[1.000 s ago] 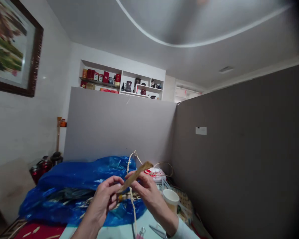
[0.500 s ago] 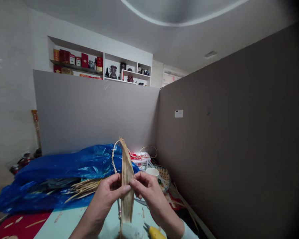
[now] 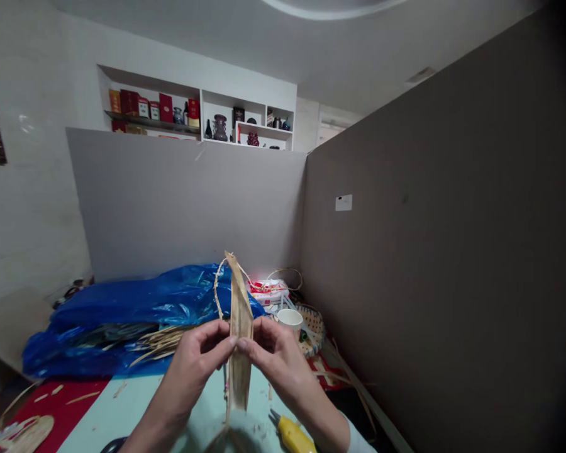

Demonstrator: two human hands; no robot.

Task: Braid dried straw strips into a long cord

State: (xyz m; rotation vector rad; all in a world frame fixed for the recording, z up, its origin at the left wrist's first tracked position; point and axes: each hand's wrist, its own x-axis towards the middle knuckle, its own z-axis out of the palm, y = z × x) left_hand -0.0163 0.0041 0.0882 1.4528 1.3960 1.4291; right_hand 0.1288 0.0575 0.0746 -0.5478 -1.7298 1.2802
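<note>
Between my two hands stands a long, dry, tan leaf strip (image 3: 239, 308), pointed at its top and wider lower down. My left hand (image 3: 198, 362) pinches its left edge, thumb on the near face. On the other edge, my right hand (image 3: 276, 355) grips at the same height, its thumb close to the left one. A thin twisted cord (image 3: 216, 286) of similar colour loops from the strip's tip down its left side. Below my right hand lies a yellow-handled tool with a dark tip (image 3: 292, 433), perhaps a glue gun.
A blue plastic bag (image 3: 136, 302) with dried strips (image 3: 165, 343) lies behind my left hand. To the right stand a white cup (image 3: 290, 318), a woven basket (image 3: 315, 324) and a red-white packet (image 3: 266, 292). Grey partitions (image 3: 193, 201) enclose the back and right. Scraps lie on the pale green mat (image 3: 117, 406).
Both thumbs have moved closer together at the middle of the strip. The camera view has shifted a little, showing more of the table at the lower left.
</note>
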